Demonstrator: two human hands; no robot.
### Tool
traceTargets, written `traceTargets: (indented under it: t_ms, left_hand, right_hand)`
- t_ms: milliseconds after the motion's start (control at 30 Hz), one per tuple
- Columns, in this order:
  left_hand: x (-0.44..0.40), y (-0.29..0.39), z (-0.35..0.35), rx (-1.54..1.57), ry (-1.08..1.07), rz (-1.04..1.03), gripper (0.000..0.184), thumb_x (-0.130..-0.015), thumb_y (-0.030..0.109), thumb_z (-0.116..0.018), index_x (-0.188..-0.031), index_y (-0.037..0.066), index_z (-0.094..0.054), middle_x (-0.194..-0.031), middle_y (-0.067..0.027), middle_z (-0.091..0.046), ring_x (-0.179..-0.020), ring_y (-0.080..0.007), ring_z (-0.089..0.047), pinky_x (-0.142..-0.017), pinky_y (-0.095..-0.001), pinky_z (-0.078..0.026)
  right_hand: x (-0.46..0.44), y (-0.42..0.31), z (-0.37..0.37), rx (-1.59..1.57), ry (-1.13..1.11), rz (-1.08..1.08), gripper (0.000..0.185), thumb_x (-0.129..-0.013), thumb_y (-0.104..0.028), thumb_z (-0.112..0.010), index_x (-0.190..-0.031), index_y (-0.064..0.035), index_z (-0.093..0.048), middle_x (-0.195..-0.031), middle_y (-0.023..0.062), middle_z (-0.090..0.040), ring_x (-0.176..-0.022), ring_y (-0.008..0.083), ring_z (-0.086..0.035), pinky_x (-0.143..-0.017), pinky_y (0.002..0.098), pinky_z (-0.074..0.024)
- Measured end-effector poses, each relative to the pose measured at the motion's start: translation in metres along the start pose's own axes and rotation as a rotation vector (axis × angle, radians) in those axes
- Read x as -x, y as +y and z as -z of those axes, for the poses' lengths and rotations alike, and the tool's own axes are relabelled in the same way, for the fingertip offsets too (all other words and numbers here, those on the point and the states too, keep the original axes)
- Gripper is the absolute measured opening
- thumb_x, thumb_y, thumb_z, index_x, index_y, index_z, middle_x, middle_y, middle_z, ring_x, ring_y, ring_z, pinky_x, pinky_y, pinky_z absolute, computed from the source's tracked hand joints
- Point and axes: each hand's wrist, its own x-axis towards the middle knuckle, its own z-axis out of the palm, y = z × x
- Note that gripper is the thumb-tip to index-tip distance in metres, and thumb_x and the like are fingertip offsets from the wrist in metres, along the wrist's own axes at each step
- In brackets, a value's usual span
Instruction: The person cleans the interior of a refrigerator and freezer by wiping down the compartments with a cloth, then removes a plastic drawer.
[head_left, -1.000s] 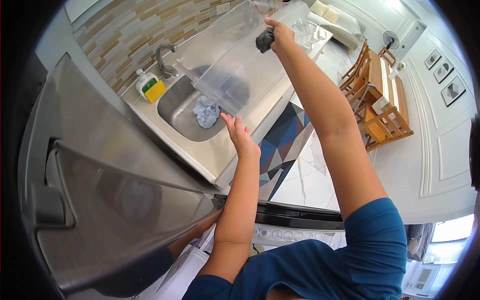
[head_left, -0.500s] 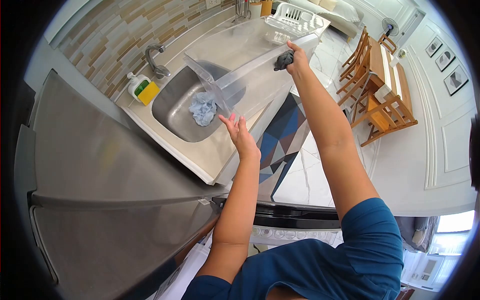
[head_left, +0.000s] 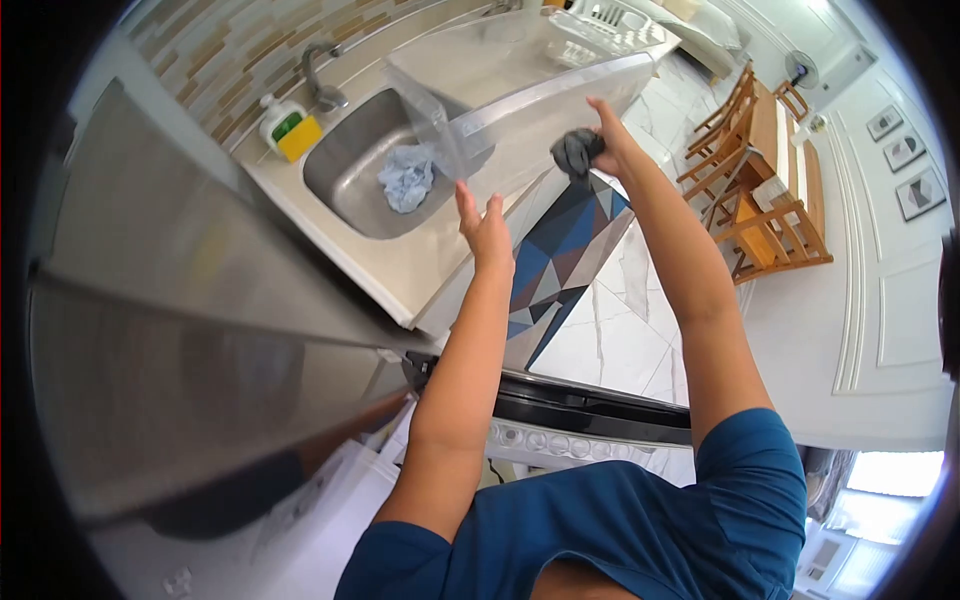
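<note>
A clear plastic bin (head_left: 530, 110) lies tilted across the counter and over the right part of the sink (head_left: 345, 180). My left hand (head_left: 484, 228) is at the bin's near corner, fingers apart, fingertips by its lower edge. In my right hand (head_left: 612, 148) is a bunched dark grey cloth (head_left: 577, 152), held near the bin's right side. A crumpled light blue cloth (head_left: 407, 178) lies in the sink basin.
A faucet (head_left: 322, 80) stands behind the sink, beside a soap bottle (head_left: 282, 122) and yellow sponge (head_left: 299, 139). A white dish rack (head_left: 605, 18) is at the counter's far end. Left is a steel refrigerator (head_left: 200, 260); right, a wooden table (head_left: 785, 140) with chairs.
The bin has swung lower at its right side while my right hand moved right and down with the grey cloth. My left hand has shifted slightly up, and the view has turned.
</note>
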Motion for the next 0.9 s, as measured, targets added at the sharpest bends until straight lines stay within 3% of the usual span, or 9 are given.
traceTargets:
  t_ms: [233,333,400,467,500,567,667,733,900]
  left_hand:
    - [0.006,0.009,0.001,-0.096,-0.031,-0.034,0.068,-0.082,0.015,-0.055,-0.142,0.004,-0.025,-0.146,-0.0182,-0.027,-0.136,-0.0274,-0.027,-0.109,-0.0328,-0.024]
    - [0.036,0.017,0.013,-0.076,-0.064,-0.053,0.069,-0.084,0.02,-0.057,-0.143,0.005,-0.024,-0.143,-0.0204,-0.033,-0.133,-0.0273,-0.032,-0.107,-0.0316,-0.027]
    - [0.085,0.036,0.02,0.153,-0.181,0.064,0.072,-0.085,0.031,-0.06,-0.142,0.004,-0.025,-0.135,-0.02,-0.043,-0.125,-0.0254,-0.043,-0.103,-0.0301,-0.032]
    - [0.156,0.073,0.038,0.311,-0.424,0.345,0.073,-0.085,0.035,-0.064,-0.143,0.009,-0.027,-0.13,-0.0091,-0.048,-0.118,-0.0173,-0.044,-0.097,-0.0287,-0.036]
    - [0.189,0.063,0.048,0.322,-0.374,0.366,0.073,-0.085,0.035,-0.064,-0.143,0.009,-0.027,-0.13,-0.0091,-0.048,-0.118,-0.0173,-0.044,-0.097,-0.0287,-0.036]
    - [0.236,0.055,0.066,0.226,-0.547,0.003,0.073,-0.083,0.027,-0.069,-0.142,0.008,-0.03,-0.127,-0.007,-0.05,-0.113,-0.0128,-0.046,-0.095,-0.0272,-0.038]
    - [0.294,0.048,0.118,-0.039,-0.435,-0.117,0.057,-0.082,0.017,-0.069,-0.133,0.004,-0.045,-0.114,-0.0064,-0.058,-0.102,-0.0102,-0.053,-0.09,-0.0263,-0.042]
    - [0.328,0.043,0.16,0.052,-0.406,0.081,0.05,-0.083,0.018,-0.068,-0.127,0.004,-0.052,-0.102,-0.0045,-0.063,-0.09,-0.0091,-0.056,-0.086,-0.0261,-0.044]
    - [0.381,0.042,0.259,-0.482,-0.401,0.29,0.049,-0.082,0.026,-0.069,-0.124,0.006,-0.056,-0.091,-0.0064,-0.065,-0.083,-0.0092,-0.056,-0.081,-0.0262,-0.045]
  right_hand:
    - [0.126,0.074,-0.009,0.267,-0.195,0.143,0.022,-0.078,0.001,-0.053,-0.1,-0.0005,-0.056,-0.088,0.0076,-0.058,-0.077,0.0189,-0.057,-0.074,0.0315,-0.0481]
    - [0.17,0.096,-0.004,0.445,-0.244,0.236,0.019,-0.083,-0.004,-0.054,-0.102,0.0002,-0.055,-0.089,0.0061,-0.059,-0.079,0.0156,-0.058,-0.074,0.0271,-0.047]
    - [0.205,0.107,-0.005,0.6,-0.253,0.306,0.02,-0.089,-0.015,-0.056,-0.1,0.0016,-0.057,-0.088,0.0049,-0.061,-0.079,0.0109,-0.057,-0.071,0.0244,-0.0459]
    - [0.239,0.124,-0.005,0.631,-0.168,0.523,0.028,-0.092,-0.024,-0.056,-0.09,0.0036,-0.061,-0.075,0.0004,-0.059,-0.067,0.0075,-0.052,-0.062,0.0222,-0.0434]
    - [0.261,0.133,-0.009,0.674,-0.149,0.561,0.031,-0.092,-0.026,-0.055,-0.088,0.004,-0.062,-0.072,-0.0009,-0.059,-0.064,0.0065,-0.05,-0.06,0.0213,-0.0419]
    - [0.29,0.148,-0.011,0.815,-0.138,0.591,0.034,-0.094,-0.028,-0.052,-0.088,0.0029,-0.065,-0.068,-0.0016,-0.057,-0.061,0.006,-0.045,-0.056,0.0214,-0.0384]
    - [0.35,0.18,-0.028,1.171,-0.169,0.853,0.033,-0.095,-0.028,-0.052,-0.086,0.0003,-0.065,-0.065,-0.0018,-0.055,-0.061,0.0063,-0.044,-0.055,0.0226,-0.0367]
    - [0.378,0.208,-0.034,1.086,-0.216,0.835,0.032,-0.095,-0.027,-0.051,-0.085,-0.0004,-0.065,-0.065,-0.0011,-0.055,-0.062,0.0065,-0.044,-0.055,0.023,-0.0368]
    - [0.386,0.296,-0.029,0.754,-0.403,0.473,0.027,-0.094,-0.026,-0.052,-0.086,-0.0057,-0.068,-0.069,0.0026,-0.059,-0.069,0.0062,-0.049,-0.062,0.0208,-0.0399]
